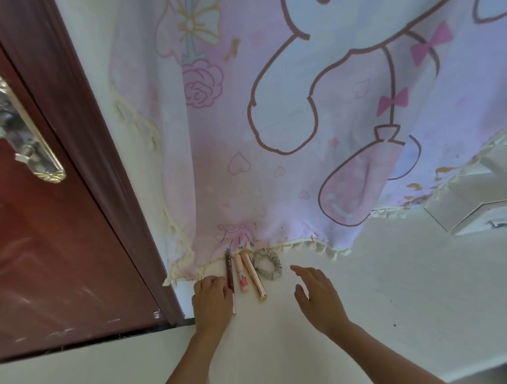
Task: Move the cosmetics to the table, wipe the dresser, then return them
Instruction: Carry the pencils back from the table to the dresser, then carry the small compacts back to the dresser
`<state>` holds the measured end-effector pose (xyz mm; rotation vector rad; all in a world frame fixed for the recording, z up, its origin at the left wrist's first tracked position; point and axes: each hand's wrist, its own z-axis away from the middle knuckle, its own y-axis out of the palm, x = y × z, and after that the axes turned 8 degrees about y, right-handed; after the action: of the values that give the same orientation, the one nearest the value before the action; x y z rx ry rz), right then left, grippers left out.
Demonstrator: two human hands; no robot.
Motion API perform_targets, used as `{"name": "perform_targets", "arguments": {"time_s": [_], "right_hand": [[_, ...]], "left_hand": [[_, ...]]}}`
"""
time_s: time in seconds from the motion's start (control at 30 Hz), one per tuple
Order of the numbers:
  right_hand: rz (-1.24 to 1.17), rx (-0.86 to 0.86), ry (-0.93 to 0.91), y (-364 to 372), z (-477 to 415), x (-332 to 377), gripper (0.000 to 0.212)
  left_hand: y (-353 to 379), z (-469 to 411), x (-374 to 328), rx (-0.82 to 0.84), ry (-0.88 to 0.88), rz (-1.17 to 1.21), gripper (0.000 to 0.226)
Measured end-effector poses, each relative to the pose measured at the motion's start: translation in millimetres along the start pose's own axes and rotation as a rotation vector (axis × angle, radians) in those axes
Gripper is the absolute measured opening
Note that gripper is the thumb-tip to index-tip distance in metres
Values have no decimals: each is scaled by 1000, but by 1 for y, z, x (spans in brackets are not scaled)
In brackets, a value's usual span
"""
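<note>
Pink cartoon cloth hides whatever lies beyond the worktop. The left hand covers part of the dark pencil (grip curled against it; pinching or not, I cannot tell), beside two pale tubes. The right hand hovers, grip wide, empty.

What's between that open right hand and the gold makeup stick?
Only bare white surface separates the right hand from the near end of the gold stick. A grey scrunchie lies beside its far end, just ahead of the fingertips.
</note>
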<state>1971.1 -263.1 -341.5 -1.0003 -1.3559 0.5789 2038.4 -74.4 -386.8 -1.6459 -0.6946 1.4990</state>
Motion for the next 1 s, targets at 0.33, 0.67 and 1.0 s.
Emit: {"name": "perform_targets", "arguments": {"time_s": [0.33,0.67,1.0], "right_hand": [[94,-25,-190,-9,24,4,40],[39,-9,-529,-33,116,4,37],[-137,73,-915,-26,231,86,39]], "left_hand": [[-38,52,-7,-110,-33,24,47],[-65,214,-36,-353,-117,-80,75],[-123,421,-22,-535,-439,-240,71]]}}
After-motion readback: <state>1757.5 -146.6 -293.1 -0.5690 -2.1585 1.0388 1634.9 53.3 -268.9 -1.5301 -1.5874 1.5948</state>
